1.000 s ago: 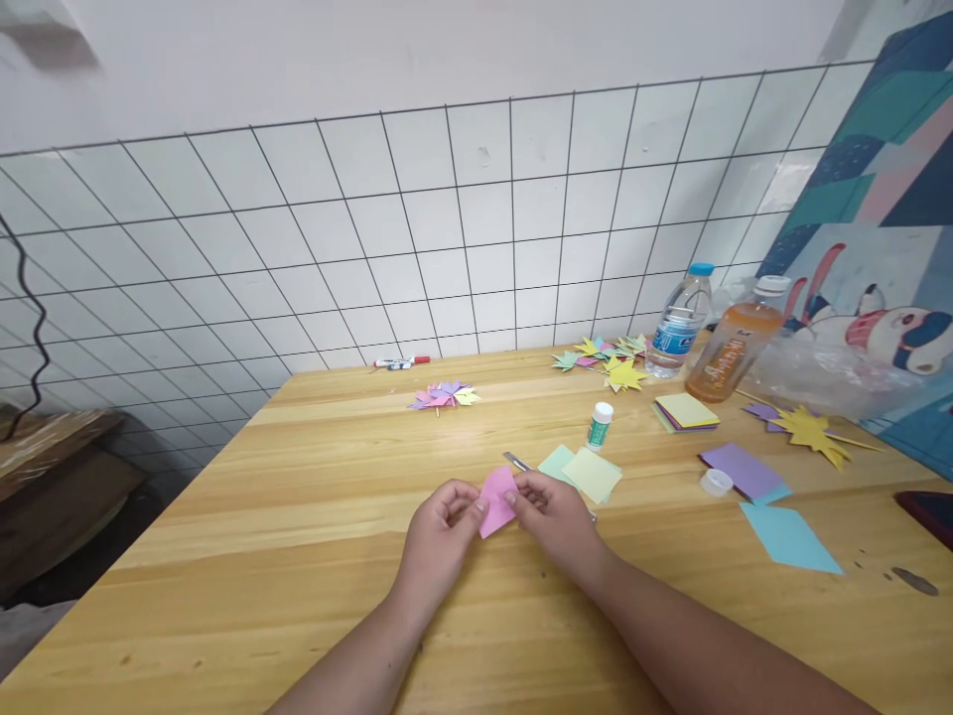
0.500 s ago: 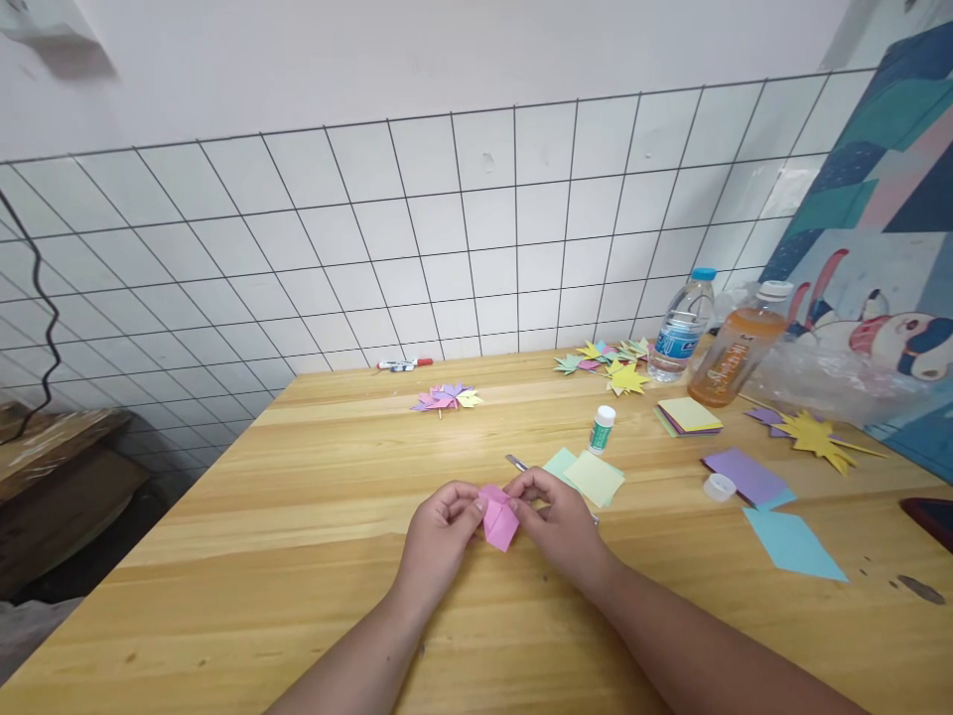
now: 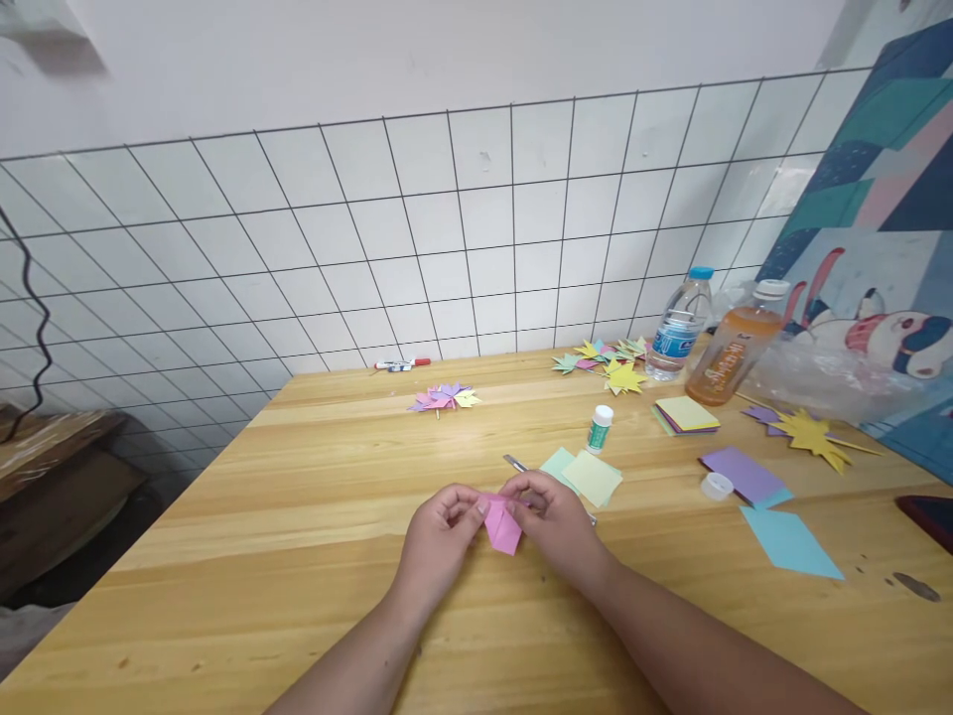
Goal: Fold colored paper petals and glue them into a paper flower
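Note:
A small folded piece of pink paper [image 3: 504,531] is held just above the wooden table, its lower end coming to a blunt point. My left hand [image 3: 445,531] pinches its left upper edge between thumb and fingers. On the other side, my right hand [image 3: 555,521] pinches the upper right part, thumb lying on the front face. Behind my right hand lies a metal-tipped tool [image 3: 513,463], mostly hidden, perhaps a utility knife. Pale yellow and green paper squares [image 3: 594,479] rest just beyond that hand. A glue stick [image 3: 600,429] stands upright behind them.
Folded paper stars [image 3: 623,376] lie by the wall, with a paper cluster [image 3: 445,397] and markers [image 3: 402,364] left. Rightward are a water bottle [image 3: 679,326], an orange drink bottle [image 3: 737,343], a paper stack [image 3: 686,415], a purple sheet [image 3: 748,475], a white cap [image 3: 717,486] and a blue sheet [image 3: 793,541].
My right fingers have shifted slightly left across the pink paper's top, and its upper edge now looks flatter. The left hand keeps its pinch. The view has moved very slightly.

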`<action>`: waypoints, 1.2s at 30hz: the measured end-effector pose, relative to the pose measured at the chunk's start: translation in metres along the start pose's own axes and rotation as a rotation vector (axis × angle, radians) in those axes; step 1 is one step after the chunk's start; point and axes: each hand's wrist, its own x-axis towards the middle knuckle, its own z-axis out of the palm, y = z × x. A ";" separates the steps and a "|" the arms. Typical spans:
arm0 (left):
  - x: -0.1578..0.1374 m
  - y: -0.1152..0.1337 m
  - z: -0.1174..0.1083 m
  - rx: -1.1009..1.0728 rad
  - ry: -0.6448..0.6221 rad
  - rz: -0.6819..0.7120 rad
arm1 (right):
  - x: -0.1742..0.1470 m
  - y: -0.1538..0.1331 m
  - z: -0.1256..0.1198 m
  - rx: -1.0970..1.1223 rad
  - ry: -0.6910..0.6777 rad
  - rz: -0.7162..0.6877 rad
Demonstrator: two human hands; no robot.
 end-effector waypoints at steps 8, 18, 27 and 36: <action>-0.002 0.011 -0.006 -0.138 -0.074 -0.082 | 0.001 0.006 -0.002 -0.048 0.026 -0.087; -0.003 0.008 -0.001 0.002 0.019 -0.012 | -0.002 0.002 -0.001 0.155 -0.044 0.068; -0.008 0.009 -0.002 0.222 0.080 0.199 | -0.001 -0.001 -0.001 0.214 -0.064 0.197; -0.006 0.006 -0.001 0.244 0.015 0.169 | -0.002 0.001 0.001 0.163 -0.037 0.161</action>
